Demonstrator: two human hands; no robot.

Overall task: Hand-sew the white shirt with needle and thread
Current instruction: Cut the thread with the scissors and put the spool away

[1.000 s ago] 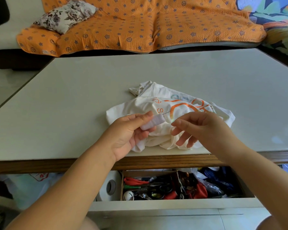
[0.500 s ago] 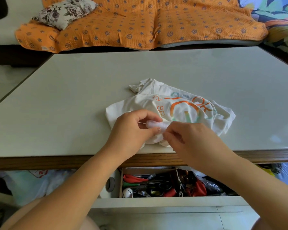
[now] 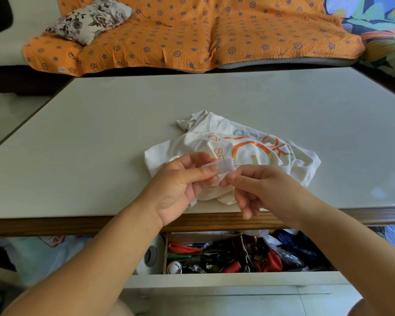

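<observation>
The drawer: open right below me, under the wooden edge of the table — crammed with red-handled tools, a green handle, dark scissors and a white jingle bell in its front left corner.
The tape roll: white, standing just outside the drawer's left wall.
The plastic bag: pale, low on the left beneath the table.
My left hand: raised over the table's near edge, palm turned towards me. Thumb and forefinger pinch the left end of a small white piece, and the other fingers curl loosely behind it.
The small white piece: a short pale strip held in the air between my two hands, in front of the shirt. I cannot tell whether it is card or cloth.
My right hand: meeting the left one, thumb and forefinger tips pinching the strip's right end, the remaining fingers hanging half curled below.
A thin dark line: lying along the top of my right forefinger, just beside the strip — too fine to say what it is.
The white shirt: crumpled in a heap on the table, near the front edge, orange print facing up, its near part hidden behind my hands.
The table: pale grey top, brown wooden rim.
The sofa: beyond the table's far edge, draped in an orange cover with blue motifs.
The floral cushion: grey and white, lying at the sofa's left end.
</observation>
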